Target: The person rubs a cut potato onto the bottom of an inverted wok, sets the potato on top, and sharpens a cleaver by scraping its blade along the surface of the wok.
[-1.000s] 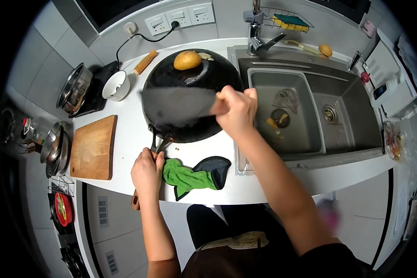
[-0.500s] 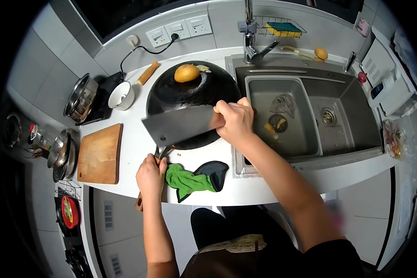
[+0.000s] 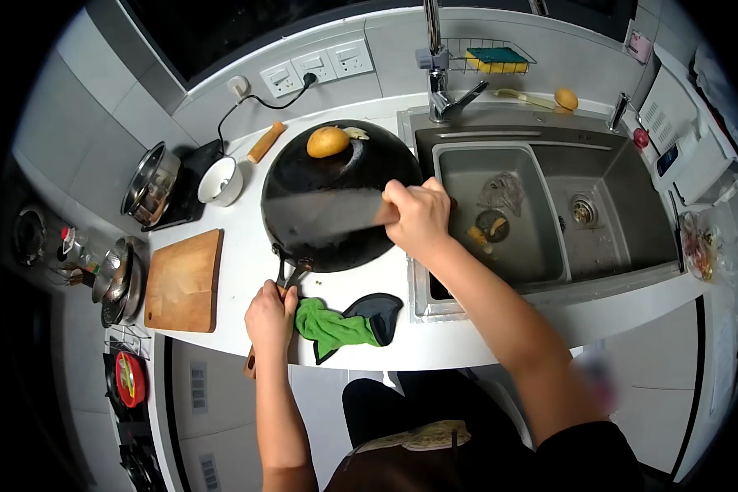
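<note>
Cleaver (image 3: pixel 336 213) clamped in our right hand (image 3: pixel 419 216), blade (image 3: pixel 303 217) left of it, we should steady the wok (image 3: pixel 303 174) (left hand (image 3: pixel 269 313) clasping its handle (image 3: pixel 250 363)).

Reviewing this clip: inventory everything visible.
wok: 1, black, counter
cleaver: 1, grey, over wok
potato: 1, yellow, wok's far side
wooden board: 1, brown, counter left
cloth: 1, green-grey, counter front
bowl: 1, white, left of wok
pot: 1, silver, left of bowl
sink: 1, grey, right
sponge: 1, yellow-green, behind sink
basket: 1, red, lower left
sockets: 3, white, wall
left hand: 1, bare, on wok handle
right hand: 1, bare, gripping cleaver
</note>
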`<action>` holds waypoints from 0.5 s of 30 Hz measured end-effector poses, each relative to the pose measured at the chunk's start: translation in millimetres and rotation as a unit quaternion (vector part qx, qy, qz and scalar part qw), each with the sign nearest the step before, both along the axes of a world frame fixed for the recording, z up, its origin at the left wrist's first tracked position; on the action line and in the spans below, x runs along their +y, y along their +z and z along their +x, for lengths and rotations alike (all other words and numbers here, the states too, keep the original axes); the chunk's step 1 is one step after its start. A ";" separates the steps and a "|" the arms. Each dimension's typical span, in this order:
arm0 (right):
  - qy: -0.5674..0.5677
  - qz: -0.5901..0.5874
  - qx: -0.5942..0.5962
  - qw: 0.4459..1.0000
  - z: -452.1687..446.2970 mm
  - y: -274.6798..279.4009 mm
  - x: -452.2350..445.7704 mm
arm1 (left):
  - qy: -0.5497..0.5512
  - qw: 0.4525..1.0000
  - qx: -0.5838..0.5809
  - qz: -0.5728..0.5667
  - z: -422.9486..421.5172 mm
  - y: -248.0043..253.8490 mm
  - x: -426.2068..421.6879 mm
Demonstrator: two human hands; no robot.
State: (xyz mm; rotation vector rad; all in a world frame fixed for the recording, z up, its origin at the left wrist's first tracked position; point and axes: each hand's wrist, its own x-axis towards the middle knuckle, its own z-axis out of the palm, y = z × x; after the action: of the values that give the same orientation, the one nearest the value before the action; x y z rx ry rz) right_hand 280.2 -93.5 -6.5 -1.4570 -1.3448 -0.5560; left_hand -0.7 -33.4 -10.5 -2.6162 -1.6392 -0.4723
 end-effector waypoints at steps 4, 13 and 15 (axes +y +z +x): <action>-0.053 -0.007 0.017 0.998 14.6 -6.7 2.1 | 0.001 1.000 0.006 0.000 -1.9 -1.7 -0.7; -0.025 0.015 0.033 0.999 10.3 0.4 1.8 | -0.010 1.000 -0.001 0.009 -3.8 -0.6 -1.8; -0.060 0.011 0.042 0.997 14.8 -1.8 0.8 | -0.013 1.000 0.001 0.011 -2.2 -1.8 -2.7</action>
State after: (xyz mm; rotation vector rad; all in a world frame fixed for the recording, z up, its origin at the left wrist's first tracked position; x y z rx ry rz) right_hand 295.0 -92.7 -8.3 -1.5330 -1.1883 -0.5777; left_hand -2.9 -36.1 -12.3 -2.6235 -1.5924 -0.4862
